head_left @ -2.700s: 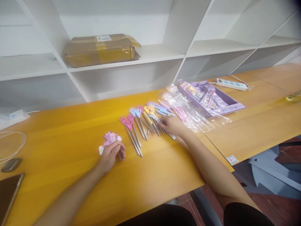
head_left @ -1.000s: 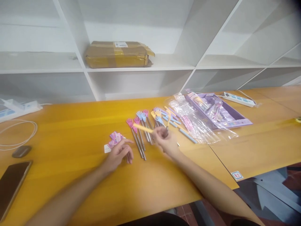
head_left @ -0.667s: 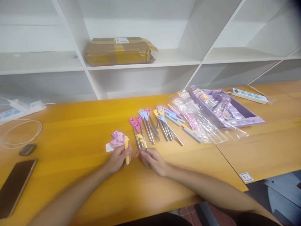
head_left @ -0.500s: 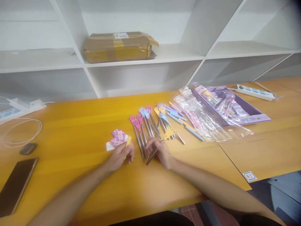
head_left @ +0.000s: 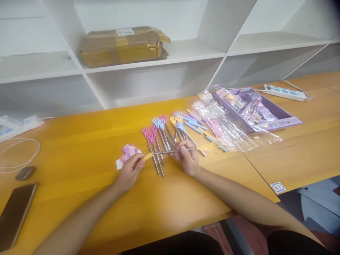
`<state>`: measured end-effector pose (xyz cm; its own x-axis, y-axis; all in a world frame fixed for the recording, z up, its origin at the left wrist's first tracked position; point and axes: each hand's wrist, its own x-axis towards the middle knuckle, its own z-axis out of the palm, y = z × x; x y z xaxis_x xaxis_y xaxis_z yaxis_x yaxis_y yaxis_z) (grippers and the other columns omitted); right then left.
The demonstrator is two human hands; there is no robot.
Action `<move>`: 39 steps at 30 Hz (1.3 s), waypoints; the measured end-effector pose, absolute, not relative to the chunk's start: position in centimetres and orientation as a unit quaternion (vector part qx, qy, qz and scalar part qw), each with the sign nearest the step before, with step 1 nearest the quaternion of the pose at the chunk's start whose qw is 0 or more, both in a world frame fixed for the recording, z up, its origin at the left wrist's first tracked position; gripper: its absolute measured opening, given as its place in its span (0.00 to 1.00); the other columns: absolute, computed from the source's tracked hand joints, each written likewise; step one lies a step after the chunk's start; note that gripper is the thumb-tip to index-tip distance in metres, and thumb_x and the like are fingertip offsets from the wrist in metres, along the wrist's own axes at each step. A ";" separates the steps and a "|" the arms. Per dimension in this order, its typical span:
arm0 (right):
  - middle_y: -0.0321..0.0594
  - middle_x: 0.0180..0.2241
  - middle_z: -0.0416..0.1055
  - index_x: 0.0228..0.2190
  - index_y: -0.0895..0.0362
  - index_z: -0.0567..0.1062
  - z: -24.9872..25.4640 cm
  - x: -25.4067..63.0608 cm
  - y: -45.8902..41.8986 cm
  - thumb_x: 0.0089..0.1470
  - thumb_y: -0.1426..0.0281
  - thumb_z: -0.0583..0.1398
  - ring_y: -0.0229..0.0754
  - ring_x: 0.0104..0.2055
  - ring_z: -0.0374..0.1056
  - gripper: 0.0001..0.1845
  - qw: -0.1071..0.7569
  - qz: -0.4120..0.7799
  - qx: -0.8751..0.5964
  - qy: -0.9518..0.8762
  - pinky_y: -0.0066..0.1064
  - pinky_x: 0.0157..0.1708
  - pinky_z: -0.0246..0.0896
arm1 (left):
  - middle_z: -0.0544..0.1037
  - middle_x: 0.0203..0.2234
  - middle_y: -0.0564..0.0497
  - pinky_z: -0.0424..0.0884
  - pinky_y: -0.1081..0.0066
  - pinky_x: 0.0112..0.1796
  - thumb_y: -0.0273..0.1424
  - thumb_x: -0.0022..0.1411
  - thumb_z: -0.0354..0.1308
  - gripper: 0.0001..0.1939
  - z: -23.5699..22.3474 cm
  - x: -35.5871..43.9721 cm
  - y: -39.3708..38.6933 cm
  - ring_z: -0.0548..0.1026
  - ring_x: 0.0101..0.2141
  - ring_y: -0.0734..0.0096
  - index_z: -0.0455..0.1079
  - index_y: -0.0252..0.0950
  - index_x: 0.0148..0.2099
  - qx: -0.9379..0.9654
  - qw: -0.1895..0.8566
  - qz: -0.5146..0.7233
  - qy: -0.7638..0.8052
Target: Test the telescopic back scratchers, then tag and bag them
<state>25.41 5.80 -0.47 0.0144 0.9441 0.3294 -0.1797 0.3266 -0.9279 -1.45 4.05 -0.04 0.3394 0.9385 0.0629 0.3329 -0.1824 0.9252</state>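
My left hand (head_left: pixel 130 172) is closed on a short yellow tube (head_left: pixel 147 156), its end pointing right. In my right hand (head_left: pixel 187 157) is a back scratcher (head_left: pixel 170 152) with a metal rod and a yellow hand-shaped head (head_left: pixel 211 147); the rod's bare end points left, a small gap from the tube. Behind and below my hands lie several back scratchers with pink heads (head_left: pixel 152 137), blue heads (head_left: pixel 159 123) and yellow heads (head_left: pixel 176 120). Loose coloured tubes (head_left: pixel 193 127) lie to their right. Pink printed cards (head_left: pixel 129 152) sit just beyond my left hand.
Clear plastic bags (head_left: pixel 225 120) lie by a purple box (head_left: pixel 281 124) at the right. A phone (head_left: pixel 17 216), a dark small object (head_left: pixel 25 173) and a white cable (head_left: pixel 37 156) are at the left. Power strips (head_left: pixel 285 92) stand near the shelf, which holds a taped carton (head_left: pixel 122 49).
My right hand has turned the back scratcher from slanted to nearly level, its rod end now facing the tube. My left hand has tipped the yellow tube toward the right.
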 end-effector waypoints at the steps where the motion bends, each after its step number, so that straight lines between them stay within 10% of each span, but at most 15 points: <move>1: 0.28 0.19 0.63 0.34 0.51 0.67 -0.4 25.4 5.7 0.70 0.47 0.58 0.36 0.18 0.51 0.21 0.614 0.458 -0.357 -0.535 0.29 0.19 0.45 | 0.74 0.34 0.52 0.65 0.68 0.40 0.47 0.78 0.51 0.19 0.0 -1.4 4.1 0.69 0.35 0.66 0.75 0.39 0.51 0.693 0.437 0.341 0.460; 12: 0.29 0.19 0.65 0.35 0.51 0.69 -0.3 25.6 5.6 0.69 0.48 0.58 0.36 0.17 0.51 0.21 0.592 0.488 -0.336 -0.546 0.29 0.18 0.44 | 0.79 0.46 0.46 0.70 0.64 0.47 0.42 0.78 0.53 0.17 -0.5 -1.5 4.3 0.75 0.47 0.60 0.78 0.43 0.58 0.723 0.388 0.342 0.457; 39: 0.32 0.24 0.67 0.37 0.55 0.76 -0.4 27.4 6.3 0.71 0.54 0.57 0.36 0.22 0.59 0.18 0.496 0.587 -0.226 -0.598 0.30 0.23 0.52 | 0.79 0.42 0.47 0.71 0.66 0.41 0.36 0.78 0.57 0.15 -0.4 -1.6 3.8 0.76 0.40 0.65 0.81 0.45 0.59 0.767 0.325 0.354 0.425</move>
